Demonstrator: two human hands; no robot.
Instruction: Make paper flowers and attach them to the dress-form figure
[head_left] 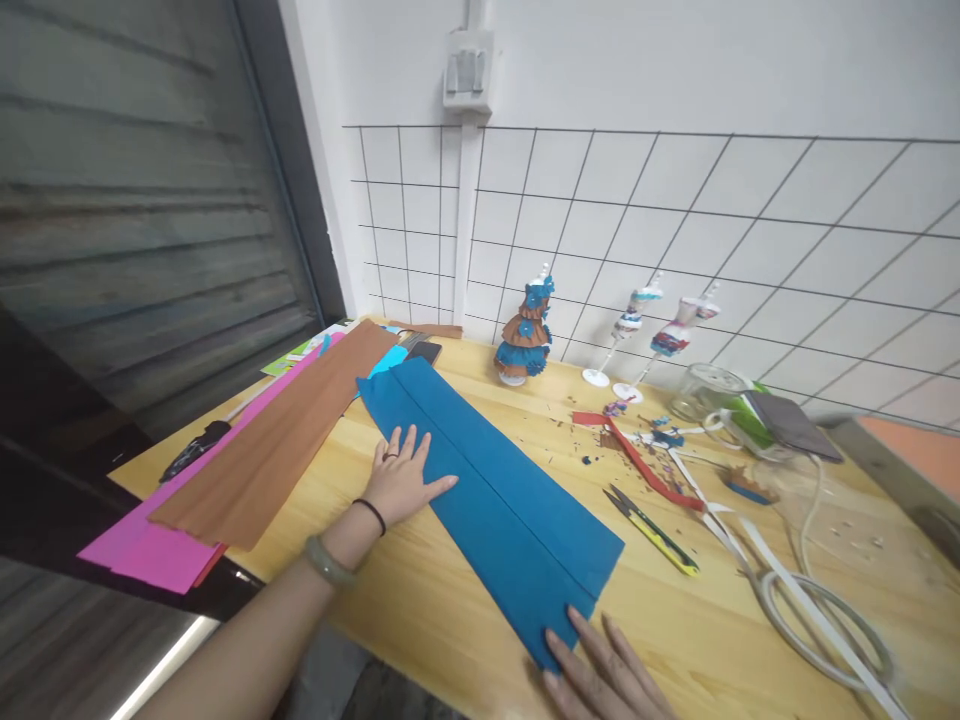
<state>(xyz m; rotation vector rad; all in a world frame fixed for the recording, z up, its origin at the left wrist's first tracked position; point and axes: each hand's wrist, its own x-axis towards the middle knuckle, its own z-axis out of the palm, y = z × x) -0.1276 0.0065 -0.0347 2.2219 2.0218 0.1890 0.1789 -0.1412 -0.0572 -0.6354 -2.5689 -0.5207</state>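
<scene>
A long sheet of blue crepe paper [517,480] lies slantwise on the wooden table, with a dark crease running along its length. My left hand [401,475] rests flat on its left edge, fingers spread. At the sheet's near right end, the fingertips of my right hand [600,665] touch the paper, the fingers stretched out and slightly apart. Part of the right hand is cut off by the bottom of the view. To the right of the sheet lie yellow-handled snips [652,530], apart from both hands.
Brown paper [292,430] and pink paper [161,550] lie at the left. A small dress form in brown and blue ruffles [525,335] stands at the back beside two smaller ones [637,315]. Red ribbon [652,470], paper scraps, a glass jar [705,390] and a coiled white cable [825,630] are at the right.
</scene>
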